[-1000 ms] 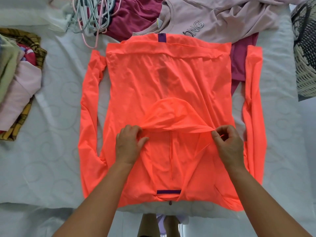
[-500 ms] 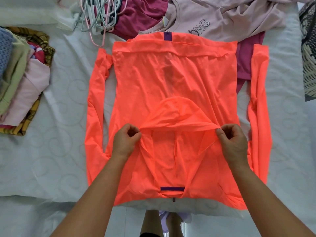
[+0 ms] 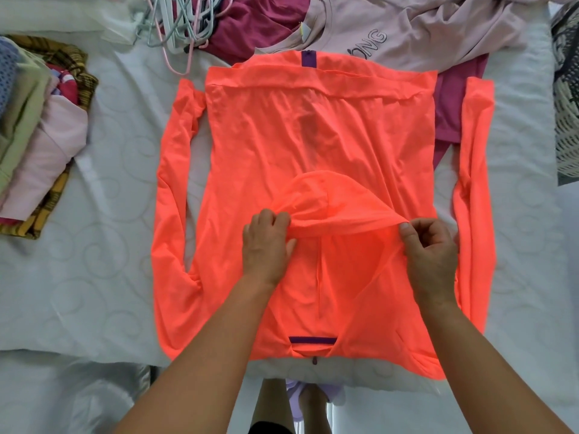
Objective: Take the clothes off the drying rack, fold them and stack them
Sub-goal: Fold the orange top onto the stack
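**Hooded jacket laid flat on bed, both hands on the hood rim**

Head view. The orange jacket (image 3: 313, 136) lies spread flat on the white quilted bed (image 3: 94, 277), centred in front of the person. Its long axis runs from the near edge of the bed straight away from the person. The neck end points toward the person and reaches the near edge of the bed; the hem end points away. The hem end overlaps a pale pink top (image 3: 407, 29) with printed lettering and a magenta garment (image 3: 448, 114).

One purple strip (image 3: 311, 340) marks the neck end and a second purple strip (image 3: 308, 58) marks the hem end. Both sit on the centre line.

The left sleeve (image 3: 175, 214) and the right sleeve (image 3: 473, 198) lie straight along either side of the body, parallel to the long axis, cuffs pointing away from the person.

The hood (image 3: 332, 202) is turned over onto the body of the jacket, with its rounded crown pointing away from the person. Its rim runs crosswise between the two hands and is raised slightly off the fabric below.

The left hand (image 3: 266, 245) has its fingers curled on the left end of the rim and holds it. The right hand (image 3: 430, 255) pinches the right end of the rim between thumb and fingers.

A stack of folded clothes (image 3: 40, 145) sits on the bed well to the left of the jacket. A bundle of hangers (image 3: 178, 23) lies beyond the left sleeve. A woven basket (image 3: 567, 104) stands at the right edge of the view.
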Demonstrator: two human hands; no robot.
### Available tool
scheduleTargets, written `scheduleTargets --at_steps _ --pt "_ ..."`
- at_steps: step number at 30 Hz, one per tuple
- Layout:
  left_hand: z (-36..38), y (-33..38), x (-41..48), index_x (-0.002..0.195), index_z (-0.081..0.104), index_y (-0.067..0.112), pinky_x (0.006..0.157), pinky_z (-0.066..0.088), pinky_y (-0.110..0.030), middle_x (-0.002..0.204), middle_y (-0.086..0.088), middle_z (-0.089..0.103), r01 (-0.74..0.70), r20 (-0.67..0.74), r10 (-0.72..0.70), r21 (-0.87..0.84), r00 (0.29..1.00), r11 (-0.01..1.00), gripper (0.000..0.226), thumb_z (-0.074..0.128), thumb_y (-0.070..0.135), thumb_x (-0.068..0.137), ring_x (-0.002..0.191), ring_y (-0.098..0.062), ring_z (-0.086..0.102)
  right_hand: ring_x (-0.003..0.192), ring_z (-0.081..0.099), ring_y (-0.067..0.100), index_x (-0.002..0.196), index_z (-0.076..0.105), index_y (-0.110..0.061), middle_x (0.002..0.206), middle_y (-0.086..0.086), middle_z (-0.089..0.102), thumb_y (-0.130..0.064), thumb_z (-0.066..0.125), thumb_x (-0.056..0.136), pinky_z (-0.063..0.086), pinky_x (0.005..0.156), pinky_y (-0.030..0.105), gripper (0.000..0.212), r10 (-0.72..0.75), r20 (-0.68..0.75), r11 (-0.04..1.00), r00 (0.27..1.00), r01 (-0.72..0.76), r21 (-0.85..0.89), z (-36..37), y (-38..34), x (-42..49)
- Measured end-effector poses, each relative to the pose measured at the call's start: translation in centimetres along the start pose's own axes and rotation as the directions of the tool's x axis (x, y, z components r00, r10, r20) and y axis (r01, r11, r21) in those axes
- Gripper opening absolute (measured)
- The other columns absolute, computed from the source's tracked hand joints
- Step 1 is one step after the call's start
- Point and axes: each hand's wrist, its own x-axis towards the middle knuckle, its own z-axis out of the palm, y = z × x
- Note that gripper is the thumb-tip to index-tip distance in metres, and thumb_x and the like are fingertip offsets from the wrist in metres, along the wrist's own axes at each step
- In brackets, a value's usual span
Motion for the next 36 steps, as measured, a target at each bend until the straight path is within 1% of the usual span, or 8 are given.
scheduleTargets --at_steps 2,6,11,15,19,21,24,36 --pt "-0.4 -0.7 0.8 0.093 0.064 0.009 0.076 0.041 -0.045 0.092 -0.017 0.057 0.044 0.017 -0.044 0.019 0.999 0.999 0.027 0.073 0.019 0.07 0.09 -0.037 0.055 0.057 0.048 -0.006 0.072 0.049 -0.029 0.068 -0.009 0.051 -0.028 0.056 0.076 0.039 0.06 0.008 0.008 0.012 -0.012 1.0 1.0 -0.012 -0.009 -0.1 0.3 0.3" --pt "-0.9 -2.7 0.6 0.075 0.064 0.015 0.06 0.042 -0.037 0.069 -0.008 0.059 -0.157 -0.137 0.165 0.067 0.977 0.985 0.014 0.055 0.025 0.074 0.066 -0.031 0.06 0.059 0.05 -0.005 0.075 0.049 -0.03 0.071 -0.01 0.053 -0.021 0.058 0.079 0.042 0.065 0.015 0.014 0.045 -0.01 0.999 0.999 -0.045 -0.006 -0.5 1.0 0.7" --pt "-1.6 -4.0 -0.3 0.09 0.053 0.022 0.065 0.026 -0.033 0.072 -0.006 0.058 -0.235 -0.33 0.215 -0.02 0.919 0.972 0.017 0.051 0.021 0.073 0.075 -0.019 0.046 0.063 0.049 -0.009 0.079 0.048 -0.029 0.07 -0.019 0.056 -0.014 0.058 0.079 0.04 0.065 0.008 0.018 0.015 -0.003 1.0 1.0 -0.015 -0.002 -0.6 1.9 0.2" --pt "-0.9 -5.1 -2.4 0.096 0.052 0.021 0.07 0.032 -0.032 0.078 0.0 0.056 -0.015 -0.217 -0.057 -0.318 0.974 0.948 0.023 0.052 0.029 0.075 0.075 -0.013 0.048 0.064 0.05 -0.013 0.087 0.052 -0.016 0.077 -0.014 0.053 -0.022 0.051 0.07 0.037 0.065 0.003 0.018 0.082 0.064 0.992 0.995 -0.075 -0.106 -0.8 3.4 -0.3" --pt "-1.1 -5.1 -2.8 0.087 0.059 0.004 0.07 0.039 -0.031 0.081 -0.005 0.057 0.344 -0.07 -0.465 -0.579 0.882 0.739 0.009 0.062 0.013 0.086 0.078 -0.02 0.053 0.073 0.055 0.003 0.084 0.051 -0.023 0.078 -0.009 0.054 -0.035 0.053 0.07 0.042 0.074 0.018 0.019 0.185 0.087 0.976 0.979 -0.173 -0.129 -0.8 4.3 0.0" --pt "-1.3 -4.9 -2.2 0.085 0.058 0.007 0.067 0.033 -0.025 0.079 -0.004 0.057 0.478 0.053 -0.562 -0.596 0.825 0.645 0.015 0.064 0.021 0.086 0.078 -0.018 0.052 0.081 0.055 0.019 0.086 0.052 -0.02 0.079 -0.003 0.055 -0.035 0.059 0.08 0.042 0.077 0.032 0.018 0.218 0.088 0.964 0.972 -0.2 -0.174 -0.6 4.3 0.3" --pt "-1.5 -4.8 -0.9 0.081 0.058 0.013 0.069 0.039 -0.027 0.07 0.0 0.056 0.524 0.166 -0.565 -0.641 0.808 0.561 0.013 0.072 0.013 0.079 0.074 -0.017 0.052 0.084 0.051 0.019 0.091 0.055 -0.013 0.086 0.003 0.056 -0.025 0.061 0.089 0.035 0.074 0.028 0.013 0.233 0.115 0.943 0.966 -0.195 -0.268 -0.4 3.9 0.6" --pt "-2.7 -5.3 -2.4 0.081 0.069 0.004 0.065 0.037 -0.019 0.077 -0.008 0.067 0.084 -0.25 -0.21 -0.435 0.945 0.897 0.012 0.062 0.012 0.076 0.068 -0.008 0.051 0.064 0.045 0.009 0.073 0.057 -0.022 0.07 -0.002 0.052 -0.009 0.058 0.088 0.036 0.063 0.019 0.019 0.41 0.097 0.911 0.907 -0.413 0.006 -0.8 3.7 1.2"
